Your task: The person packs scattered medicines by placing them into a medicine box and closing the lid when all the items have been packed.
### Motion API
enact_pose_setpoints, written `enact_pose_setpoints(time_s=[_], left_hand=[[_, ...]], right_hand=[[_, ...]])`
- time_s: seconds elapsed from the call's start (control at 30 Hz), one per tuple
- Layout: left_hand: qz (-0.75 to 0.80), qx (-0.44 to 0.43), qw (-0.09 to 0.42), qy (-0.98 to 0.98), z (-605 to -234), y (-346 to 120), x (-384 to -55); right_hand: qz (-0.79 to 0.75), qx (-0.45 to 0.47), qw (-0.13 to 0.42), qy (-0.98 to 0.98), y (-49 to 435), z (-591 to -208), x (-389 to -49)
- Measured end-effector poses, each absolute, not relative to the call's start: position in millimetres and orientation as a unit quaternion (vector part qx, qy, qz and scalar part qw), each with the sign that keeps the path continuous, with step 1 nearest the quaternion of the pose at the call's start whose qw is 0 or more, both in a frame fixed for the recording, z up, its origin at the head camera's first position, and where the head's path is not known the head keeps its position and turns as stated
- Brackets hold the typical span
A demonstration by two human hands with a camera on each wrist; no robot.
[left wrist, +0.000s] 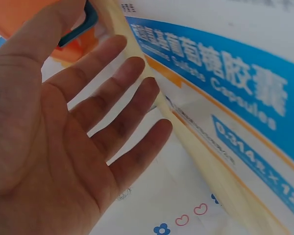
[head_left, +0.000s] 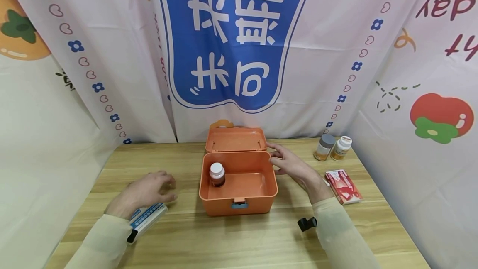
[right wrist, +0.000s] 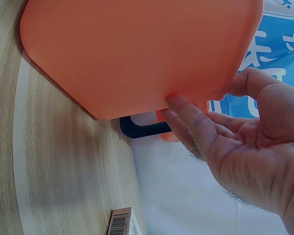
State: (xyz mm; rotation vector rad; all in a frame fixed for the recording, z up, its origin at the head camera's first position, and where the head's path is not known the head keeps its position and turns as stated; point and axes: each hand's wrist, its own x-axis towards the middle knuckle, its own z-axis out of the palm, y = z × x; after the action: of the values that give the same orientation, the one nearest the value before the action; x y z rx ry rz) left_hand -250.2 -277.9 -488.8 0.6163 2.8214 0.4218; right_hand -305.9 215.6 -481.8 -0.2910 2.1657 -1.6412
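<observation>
An open orange storage box (head_left: 239, 206) with a blue latch stands mid-table, its lid (head_left: 235, 139) tipped back. Inside, toward the left, is a dark red pill bottle (head_left: 217, 177) with a white cap. My right hand (head_left: 293, 164) holds the box at its back right corner; in the right wrist view the thumb lies at the rim and fingertips touch the outer wall (right wrist: 137, 54). Fingers spread and holding nothing, my left hand (head_left: 147, 190) hovers left of the box. Below that wrist lies a blue and white capsule carton (head_left: 147, 219), its printed side large in the left wrist view.
Two pill bottles, one grey-capped (head_left: 324, 147) and one white-capped (head_left: 341, 148), stand at the back right. A red and white medicine carton (head_left: 343, 187) lies beside my right forearm. A small black object (head_left: 307, 223) is near the right sleeve. Printed curtains surround the wooden table (head_left: 239, 244).
</observation>
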Motion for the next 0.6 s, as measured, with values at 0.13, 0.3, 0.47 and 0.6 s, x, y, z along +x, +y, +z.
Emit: enact_pose_setpoints(time_s=[0.13,0.3,0.47,0.6], left_hand=[[0.115,0.213,0.119,0.963,-491.3,-281.0,-250.2],[0.106,0.215,0.131,0.962,-493.9,-284.3,-249.6],[0.104,0.214,0.152,0.959,-494.8,-285.3,-248.9],[0.104,0.217,0.165,0.957,-493.7,-285.3,-247.9]], right_hand=[[-0.588,-0.104,0.203,0.776,215.8,-482.5,-306.2],[-0.589,-0.104,0.203,0.775,216.0,-482.8,-306.5],[-0.587,-0.104,0.203,0.777,215.9,-482.5,-306.4],[-0.586,-0.102,0.203,0.777,216.2,-482.7,-306.2]])
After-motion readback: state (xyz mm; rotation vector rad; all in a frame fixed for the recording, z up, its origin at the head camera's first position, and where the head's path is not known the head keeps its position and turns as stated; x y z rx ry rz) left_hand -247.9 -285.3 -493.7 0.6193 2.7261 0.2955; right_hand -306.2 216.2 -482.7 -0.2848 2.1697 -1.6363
